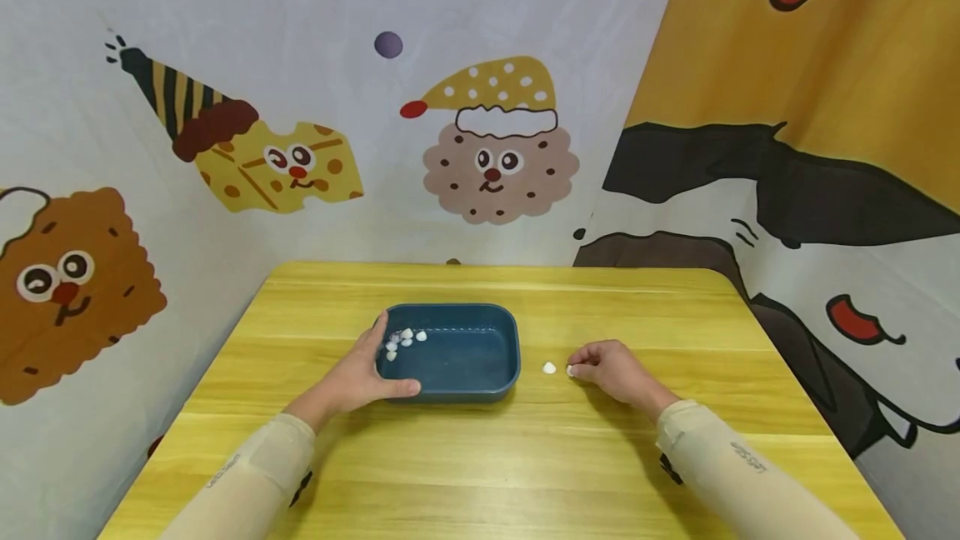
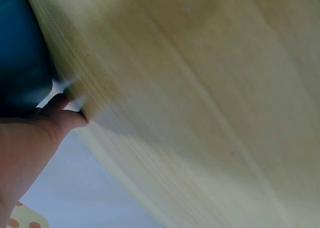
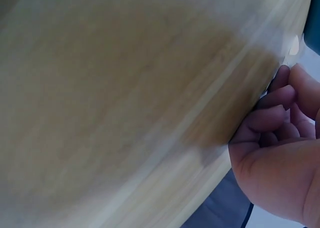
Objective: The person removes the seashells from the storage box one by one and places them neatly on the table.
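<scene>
A dark blue rectangular tray [image 1: 457, 394] stands on the table, several small whitish shell-like pieces [image 1: 407, 334] inside its left end. My left hand [image 1: 360, 373] holds that end, thumb along the near rim and fingers at the far left corner. In the left wrist view, part of the tray [image 2: 22, 48] shows beside the hand. Right of the tray, my right hand [image 1: 611, 367] pinches a small white shell-like piece [image 1: 570, 371] between thumb and fingertips, low at the tabletop. Another white piece [image 1: 550, 368] lies between that hand and the tray.
The yellow wood-grain table [image 1: 465, 473] has rounded far corners and meets a cartoon-printed cloth wall [image 1: 330, 7] at the back. More printed cloth [image 1: 847, 273] hangs along the right side.
</scene>
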Motion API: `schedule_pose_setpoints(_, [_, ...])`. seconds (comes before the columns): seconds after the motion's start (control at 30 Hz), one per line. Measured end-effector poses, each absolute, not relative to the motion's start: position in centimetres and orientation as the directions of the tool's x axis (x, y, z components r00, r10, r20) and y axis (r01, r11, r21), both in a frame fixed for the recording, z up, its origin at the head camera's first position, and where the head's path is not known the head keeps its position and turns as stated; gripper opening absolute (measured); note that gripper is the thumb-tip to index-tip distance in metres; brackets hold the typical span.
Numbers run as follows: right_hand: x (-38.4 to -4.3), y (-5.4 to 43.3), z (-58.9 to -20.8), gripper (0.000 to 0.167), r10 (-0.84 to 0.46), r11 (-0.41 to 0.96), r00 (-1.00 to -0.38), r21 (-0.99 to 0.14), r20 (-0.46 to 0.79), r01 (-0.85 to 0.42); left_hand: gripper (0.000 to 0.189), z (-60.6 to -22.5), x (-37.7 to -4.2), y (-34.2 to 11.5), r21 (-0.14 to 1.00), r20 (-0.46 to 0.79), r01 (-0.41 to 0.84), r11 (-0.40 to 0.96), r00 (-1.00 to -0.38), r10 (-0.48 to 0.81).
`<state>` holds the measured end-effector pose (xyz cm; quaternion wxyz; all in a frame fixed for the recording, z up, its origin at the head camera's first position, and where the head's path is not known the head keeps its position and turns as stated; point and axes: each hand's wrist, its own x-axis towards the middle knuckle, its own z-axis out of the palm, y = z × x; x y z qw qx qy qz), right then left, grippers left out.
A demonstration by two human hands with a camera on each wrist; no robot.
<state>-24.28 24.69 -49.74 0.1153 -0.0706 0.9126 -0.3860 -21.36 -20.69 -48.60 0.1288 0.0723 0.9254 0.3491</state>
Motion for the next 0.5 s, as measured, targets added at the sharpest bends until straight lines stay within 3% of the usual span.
schedule_pose_setpoints(0.5, [-24.06,24.17,-50.11,0.007,-0.203,0.733,-0.97,-0.678,-0.132,-0.061,0.141,-48.33,-21.09,-20.57,0.673,-0.189,0.044,0.738,-0.955,0.229])
